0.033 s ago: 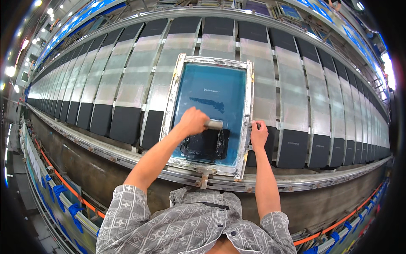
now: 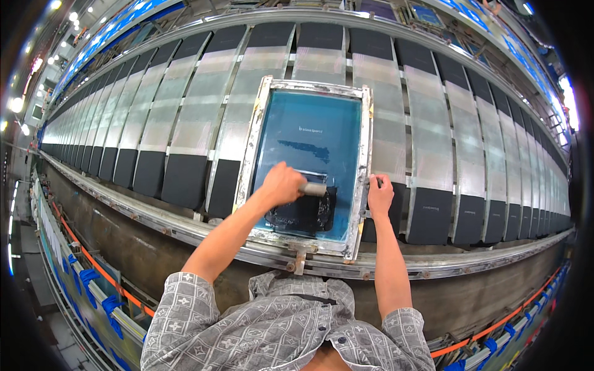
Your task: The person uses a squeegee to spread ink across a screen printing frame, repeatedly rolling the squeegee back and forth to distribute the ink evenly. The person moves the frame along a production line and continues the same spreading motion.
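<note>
A screen-printing frame point(image 2: 366, 139) with pale, ink-stained bars holds a blue mesh point(image 2: 312, 111) with small light lettering and a dark ink streak. Over the mesh's lower half, my left hand point(image 2: 283, 184) is closed around a squeegee point(image 2: 315, 189), whose grey handle juts out to the right of my fist. Thick black ink point(image 2: 297, 213) lies on the mesh just below it. At the frame's right bar, my right hand point(image 2: 380, 193) has its fingers pinched together against the edge. My left palm side and most of the squeegee's blade are hidden.
Long metal printing boards point(image 2: 427, 123) run in a row to both sides, with black fabric pieces point(image 2: 429, 210) at their near and far ends. A metal rail point(image 2: 167, 230) passes along the near edge. An orange strip point(image 2: 102, 272) and blue ties point(image 2: 111, 307) are behind at lower left.
My left hand and the squeegee have shifted slightly toward me over the mesh. My right hand stays at the frame's right bar.
</note>
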Demonstrator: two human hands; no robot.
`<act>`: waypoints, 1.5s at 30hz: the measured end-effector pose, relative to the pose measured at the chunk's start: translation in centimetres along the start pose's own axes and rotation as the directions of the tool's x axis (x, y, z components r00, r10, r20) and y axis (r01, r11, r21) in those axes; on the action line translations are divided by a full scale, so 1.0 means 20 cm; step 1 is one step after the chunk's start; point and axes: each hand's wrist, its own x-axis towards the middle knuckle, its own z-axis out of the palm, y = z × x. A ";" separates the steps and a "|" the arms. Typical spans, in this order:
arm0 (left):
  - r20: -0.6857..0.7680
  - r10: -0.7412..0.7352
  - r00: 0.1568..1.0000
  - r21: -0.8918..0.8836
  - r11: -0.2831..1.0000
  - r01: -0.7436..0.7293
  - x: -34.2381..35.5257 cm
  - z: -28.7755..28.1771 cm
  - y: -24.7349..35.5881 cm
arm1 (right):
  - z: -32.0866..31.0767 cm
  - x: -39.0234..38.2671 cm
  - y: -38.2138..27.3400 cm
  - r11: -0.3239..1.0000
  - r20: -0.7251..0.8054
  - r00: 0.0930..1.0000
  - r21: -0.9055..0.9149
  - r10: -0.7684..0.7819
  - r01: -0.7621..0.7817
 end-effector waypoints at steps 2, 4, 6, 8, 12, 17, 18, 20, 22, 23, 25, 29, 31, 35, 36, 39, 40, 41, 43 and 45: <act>0.021 0.036 0.999 0.017 0.999 -0.036 -0.17 0.05 0.11 | 0.00 0.02 -0.01 1.000 -0.019 1.000 0.025 0.010 -0.010; 0.013 0.085 0.996 -0.018 0.996 -0.085 -0.30 0.08 0.18 | -0.02 0.02 -0.06 0.998 0.016 0.998 0.015 0.066 -0.066; 0.028 0.106 0.994 -0.066 0.992 -0.104 -0.31 0.06 0.16 | 0.00 0.02 -0.03 0.999 -0.002 0.999 0.015 0.032 -0.032; 0.037 0.060 0.997 0.003 0.998 -0.060 -0.20 -0.01 0.10 | 0.00 0.04 -0.04 1.000 -0.002 1.000 0.011 0.014 -0.014; -0.019 0.003 1.000 0.045 0.999 -0.002 0.07 -0.12 -0.01 | 0.01 0.05 -0.03 1.000 0.008 1.000 0.007 -0.001 0.001; -0.235 -0.026 0.972 -0.012 1.000 0.024 -0.14 0.12 0.06 | -0.03 0.04 -0.10 0.999 0.029 0.999 -0.022 0.041 -0.041; -0.344 0.032 0.938 0.038 0.999 -0.021 -0.27 0.18 0.12 | -0.05 0.05 -0.15 0.996 0.052 0.994 -0.020 0.093 -0.092; -0.432 0.066 0.900 0.079 0.996 -0.035 -0.53 0.23 0.25 | -0.07 0.05 -0.25 0.998 0.015 0.999 -0.047 0.031 -0.030; -0.404 0.026 0.914 0.048 0.999 -0.007 -0.67 0.18 0.27 | -0.06 -0.01 -0.39 0.998 -0.018 0.998 0.004 -0.060 0.061; -0.401 0.023 0.916 0.027 1.000 -0.013 -0.71 0.16 0.24 | -0.02 -0.03 -0.39 0.999 -0.008 1.000 0.043 -0.030 0.030; -0.348 0.000 0.938 0.051 0.999 0.019 -0.77 0.11 0.07 | 0.19 -0.09 -0.31 0.994 -0.026 0.995 0.062 -0.093 0.094; -0.292 -0.035 0.956 0.003 0.999 0.038 -0.91 0.01 -0.28 | 0.55 -0.30 -0.41 0.989 -0.019 0.994 0.099 -0.106 0.108; -0.270 -0.042 0.962 -0.009 0.999 0.041 -0.96 -0.02 -0.40 | 0.63 -0.35 -0.51 0.988 -0.009 0.995 0.121 -0.100 0.100; -0.042 0.031 0.999 -0.032 0.999 -0.032 -0.91 -0.07 -0.58 | 0.72 -0.38 -0.49 0.996 -0.011 0.998 0.069 -0.059 0.060; -0.075 0.027 0.997 -0.073 0.997 -0.033 -0.85 -0.06 -0.63 | 0.73 -0.38 -0.48 0.999 0.024 1.000 0.050 0.010 -0.012; -0.008 0.014 1.000 -0.008 1.000 -0.015 -0.59 -0.22 -0.72 | 0.75 -0.37 -0.45 1.000 -0.006 1.000 -0.008 -0.007 0.007; -0.017 0.031 0.999 0.015 0.999 -0.030 -0.51 -0.24 -0.77 | 0.77 -0.35 -0.43 0.999 -0.022 0.999 -0.030 -0.024 0.024; -0.022 0.040 0.999 0.036 0.999 -0.039 -0.44 -0.25 -0.82 | 0.76 -0.35 -0.45 0.999 -0.004 1.000 -0.043 -0.020 0.020; 0.028 -0.007 1.000 0.057 0.998 0.005 -0.30 -0.27 -0.91 | 0.77 -0.36 -0.48 0.998 0.035 0.999 -0.066 -0.004 0.006; 0.020 -0.014 1.000 0.071 0.997 0.013 -0.27 -0.25 -0.95 | 0.77 -0.37 -0.49 0.998 0.019 0.999 -0.049 -0.035 0.036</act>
